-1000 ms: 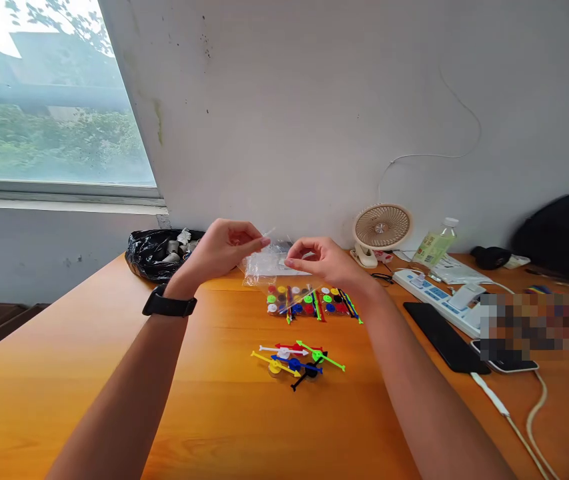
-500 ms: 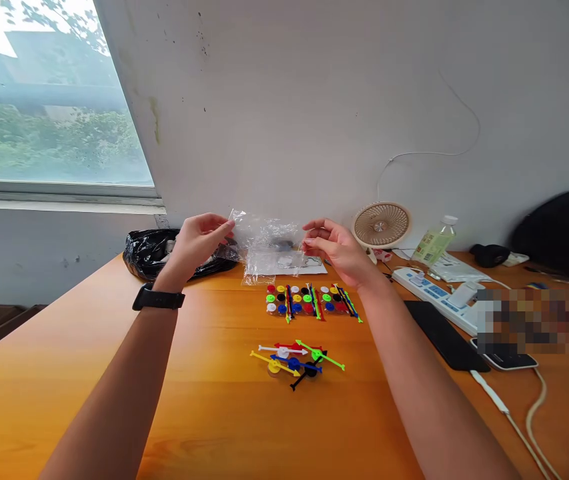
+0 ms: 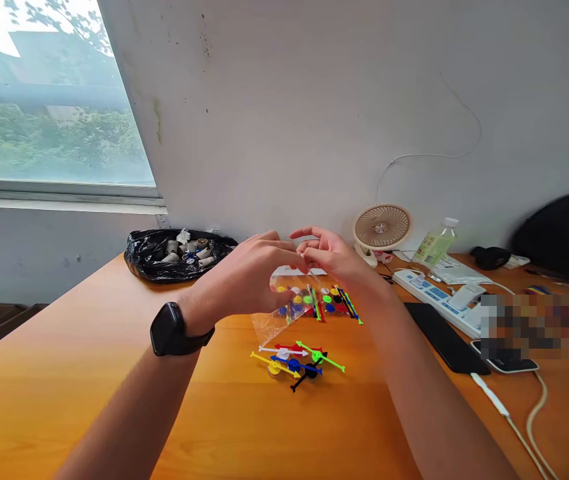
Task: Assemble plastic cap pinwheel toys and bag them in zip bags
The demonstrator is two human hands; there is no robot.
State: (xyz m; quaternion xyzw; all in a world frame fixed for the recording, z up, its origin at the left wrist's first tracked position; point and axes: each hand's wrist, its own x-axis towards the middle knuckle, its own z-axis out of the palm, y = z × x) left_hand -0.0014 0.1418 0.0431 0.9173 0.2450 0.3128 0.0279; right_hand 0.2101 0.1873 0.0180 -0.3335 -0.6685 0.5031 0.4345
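Observation:
A clear plastic bag (image 3: 275,325) hangs at a slant below my hands, its upper part partly hidden. My right hand (image 3: 337,257) pinches the bag's upper edge between thumb and finger. My left hand (image 3: 249,277), with a black watch on its wrist, reaches across to the right fingertips; its thumb stands apart from its fingers. Behind the bag are small sets of coloured discs and arrows (image 3: 331,303), seen partly through the film. Nearer to me lies a loose group of spinner arrows: yellow (image 3: 274,365), white (image 3: 283,353), blue (image 3: 294,364), green (image 3: 317,355), black (image 3: 310,371) and red.
At the back left sits a black plastic bag (image 3: 149,267) holding cylindrical pieces. Along the right are a small fan (image 3: 382,227), a bottle (image 3: 434,243), a power strip (image 3: 427,291), a black phone-like slab (image 3: 444,337) and cables. A white sheet lies behind my hands.
My left hand has swung right and come to the right fingertips, letting its side of the clear bag go. The bag now hangs lower, over the sets. The right hand has barely moved.

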